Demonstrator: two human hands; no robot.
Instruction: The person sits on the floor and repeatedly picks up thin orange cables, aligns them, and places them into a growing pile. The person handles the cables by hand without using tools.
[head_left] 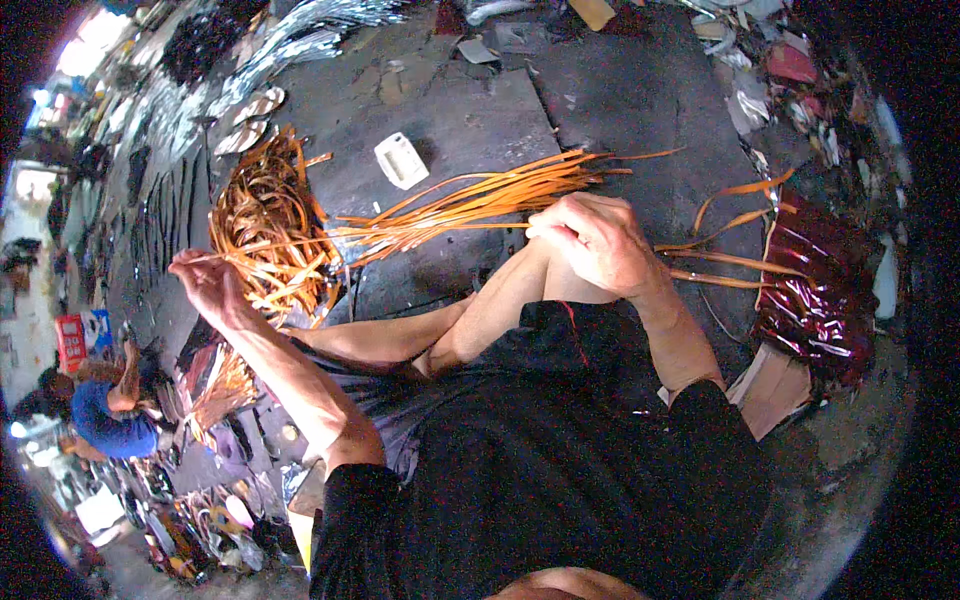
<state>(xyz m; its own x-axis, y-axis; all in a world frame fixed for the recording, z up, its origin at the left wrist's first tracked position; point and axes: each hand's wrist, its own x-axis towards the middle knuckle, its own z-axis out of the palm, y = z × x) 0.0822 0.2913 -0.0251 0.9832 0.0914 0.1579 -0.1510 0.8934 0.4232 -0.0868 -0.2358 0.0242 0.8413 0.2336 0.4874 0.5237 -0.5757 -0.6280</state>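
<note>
A thin, shiny orange-brown strip (285, 245) runs across in front of me between my two hands. My left hand (212, 288) is out at the far left, its fingertips closed on one end of the strip. Over my bent knee, my right hand (597, 242) has its thumb and fingers pinched on the strip's other end. Just beyond the strip lies a loose bundle of similar orange strips (480, 200), spread lengthwise on the dark floor. A tangled heap of brown and orange strips (265, 205) sits beside my left hand.
A small white plastic tray (401, 161) lies beyond the bundle. Dark red shiny sheeting (815, 285) is at the right, with a few loose strips (735, 256) near it. Sandals (255, 118) stand at the far left. A person in blue (108, 420) sits farther left among scattered materials.
</note>
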